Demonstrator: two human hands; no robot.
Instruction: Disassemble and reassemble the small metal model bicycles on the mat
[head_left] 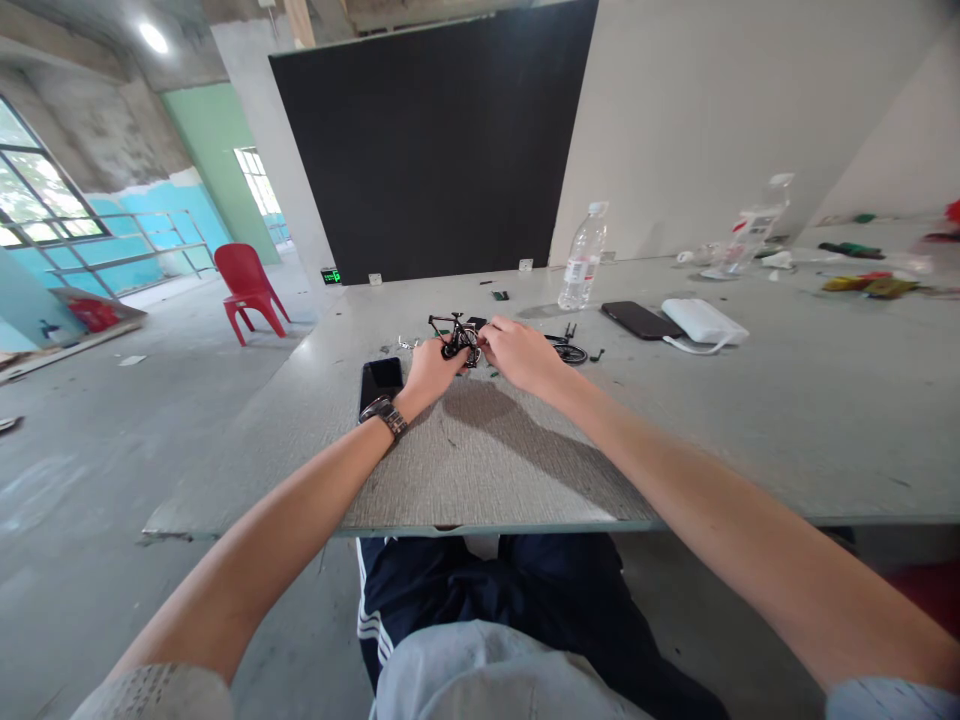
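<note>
Bike: small black model bicycle (452, 332), thin-framed, between both hands over the grey textured tabletop (480, 470); saddle up, roughly upright.
Bike axis: long axis runs roughly left to right, across both forearms.
Left hand: left hand (435, 370) pinches the bike low, thumb on the near side; bike sits at its far-right fingertips.
Right hand: right hand (521, 350) has fingers bunched at the bike's right end. Can't tell if they grip it, a small part, or just touch.
Key relation: bike lies directly left of the right fingertips; both hands right at it, left has the fuller hold.
Loose wheel: black spoked wheel (574, 354) flat on the tabletop, just right of the right hand, left edge cut off by it.
Left side: black rectangular phone (382, 383) just beside the left wrist.
Hidden: bike's lower part behind left thumb, right end behind right fingers.
Hard to read: which end is front; small silvery bits (407, 343) left of the bike.
</note>
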